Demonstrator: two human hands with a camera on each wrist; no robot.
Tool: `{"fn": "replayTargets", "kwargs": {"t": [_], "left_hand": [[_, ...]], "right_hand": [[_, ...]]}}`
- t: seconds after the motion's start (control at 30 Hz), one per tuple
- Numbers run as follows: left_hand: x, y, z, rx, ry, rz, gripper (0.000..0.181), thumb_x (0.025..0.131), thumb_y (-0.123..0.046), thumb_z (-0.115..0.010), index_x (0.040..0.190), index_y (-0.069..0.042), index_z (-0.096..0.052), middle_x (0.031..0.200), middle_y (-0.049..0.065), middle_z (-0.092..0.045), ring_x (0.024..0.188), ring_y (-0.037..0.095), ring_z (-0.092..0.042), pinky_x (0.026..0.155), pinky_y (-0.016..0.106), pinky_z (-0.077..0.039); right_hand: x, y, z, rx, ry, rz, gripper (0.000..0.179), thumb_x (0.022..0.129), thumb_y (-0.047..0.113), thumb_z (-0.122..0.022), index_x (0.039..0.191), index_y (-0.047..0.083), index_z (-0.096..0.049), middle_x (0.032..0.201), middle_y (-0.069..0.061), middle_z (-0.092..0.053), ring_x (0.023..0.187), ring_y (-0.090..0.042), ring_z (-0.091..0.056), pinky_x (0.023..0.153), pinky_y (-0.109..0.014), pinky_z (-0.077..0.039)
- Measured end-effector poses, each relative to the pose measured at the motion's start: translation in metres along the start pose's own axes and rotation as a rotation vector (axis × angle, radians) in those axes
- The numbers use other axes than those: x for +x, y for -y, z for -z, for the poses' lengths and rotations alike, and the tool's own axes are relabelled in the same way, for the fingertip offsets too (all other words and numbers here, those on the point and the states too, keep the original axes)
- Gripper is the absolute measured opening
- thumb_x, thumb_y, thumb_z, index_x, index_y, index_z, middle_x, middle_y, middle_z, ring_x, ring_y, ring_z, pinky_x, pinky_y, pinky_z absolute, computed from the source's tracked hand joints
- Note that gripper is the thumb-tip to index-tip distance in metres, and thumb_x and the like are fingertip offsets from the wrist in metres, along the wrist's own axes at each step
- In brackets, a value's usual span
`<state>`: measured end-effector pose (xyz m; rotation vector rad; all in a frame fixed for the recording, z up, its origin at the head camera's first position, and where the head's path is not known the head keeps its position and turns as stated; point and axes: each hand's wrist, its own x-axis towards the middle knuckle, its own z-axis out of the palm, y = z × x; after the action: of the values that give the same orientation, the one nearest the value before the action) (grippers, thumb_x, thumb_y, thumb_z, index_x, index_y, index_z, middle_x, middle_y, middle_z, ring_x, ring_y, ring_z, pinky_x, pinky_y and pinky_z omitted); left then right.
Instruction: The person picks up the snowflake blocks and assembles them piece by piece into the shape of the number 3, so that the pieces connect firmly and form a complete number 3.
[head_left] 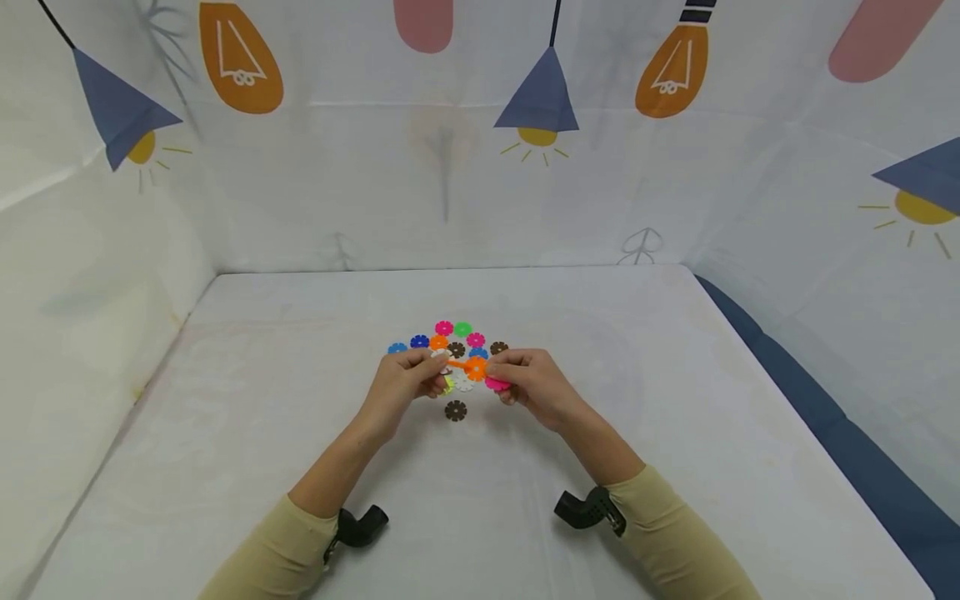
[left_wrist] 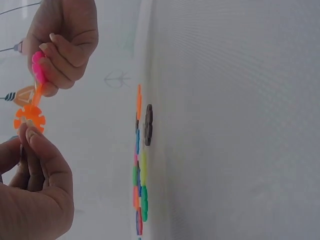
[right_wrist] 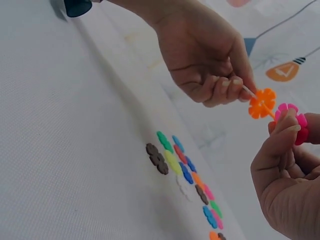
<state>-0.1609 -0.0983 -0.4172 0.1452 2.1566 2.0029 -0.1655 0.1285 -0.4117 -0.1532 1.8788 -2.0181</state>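
Between left hand [head_left: 405, 379] and right hand [head_left: 536, 385], a short chain [head_left: 476, 368] of petal-notched discs is held above the desk [head_left: 465, 517]. Its middle: two orange discs [right_wrist: 263, 103], set crosswise. White disc [head_left: 441, 354] pinched by left hand, pink disc [head_left: 497, 384] by right. Loose multicoloured discs [head_left: 444, 328] spread beneath and beyond.

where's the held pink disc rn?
Right wrist view, right side: the pink disc is pinched in the right hand, at the end of the orange discs away from the left hand.
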Motion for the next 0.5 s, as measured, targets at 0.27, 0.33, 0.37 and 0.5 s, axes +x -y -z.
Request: {"fn": "replayTargets", "kwargs": {"t": [0.27, 0.33, 0.37, 0.5], "left_hand": [[0.0010, -0.0022, 0.0063, 0.049, 0.028, 0.024, 0.041, 0.098, -0.036, -0.062, 0.103, 0.004, -0.062, 0.083, 0.006, -0.066, 0.077, 0.021, -0.064, 0.076, 0.030, -0.059], [0.0010, -0.0018, 0.0071, 0.057, 0.019, 0.026, 0.041, 0.097, -0.038, -0.062, 0.108, 0.001, -0.062, 0.091, 0.009, -0.066, 0.081, 0.025, -0.065, 0.077, 0.031, -0.059], [0.0013, -0.0016, 0.0074, 0.061, 0.018, 0.025, 0.041, 0.097, -0.039, -0.062, 0.111, 0.000, -0.062, 0.094, 0.010, -0.065, 0.083, 0.027, -0.065, 0.078, 0.030, -0.059], [0.0018, -0.0014, 0.0068, 0.055, 0.044, 0.013, 0.039, 0.097, -0.038, -0.062, 0.110, -0.001, -0.063, 0.101, 0.009, -0.063, 0.088, 0.030, -0.067, 0.080, 0.029, -0.059]], "right_hand": [[-0.0002, 0.0012, -0.0008, 0.006, -0.006, -0.022, 0.015, 0.095, 0.012, -0.064, 0.098, -0.002, -0.065, 0.071, 0.000, -0.058, 0.055, -0.009, -0.049, 0.056, -0.018, -0.047], [-0.0008, 0.0009, -0.0004, 0.007, 0.001, -0.035, 0.014, 0.095, 0.013, -0.064, 0.097, -0.001, -0.065, 0.072, 0.000, -0.058, 0.055, -0.009, -0.049, 0.056, -0.018, -0.047], [-0.0011, 0.0009, -0.0001, 0.003, 0.008, -0.039, 0.014, 0.095, 0.013, -0.064, 0.096, -0.001, -0.066, 0.072, 0.000, -0.058, 0.055, -0.009, -0.049, 0.056, -0.018, -0.047], [-0.0021, 0.0012, 0.0000, -0.018, 0.038, -0.046, 0.015, 0.095, 0.015, -0.064, 0.096, 0.000, -0.066, 0.073, 0.000, -0.059, 0.056, -0.010, -0.050, 0.057, -0.019, -0.047]]}}
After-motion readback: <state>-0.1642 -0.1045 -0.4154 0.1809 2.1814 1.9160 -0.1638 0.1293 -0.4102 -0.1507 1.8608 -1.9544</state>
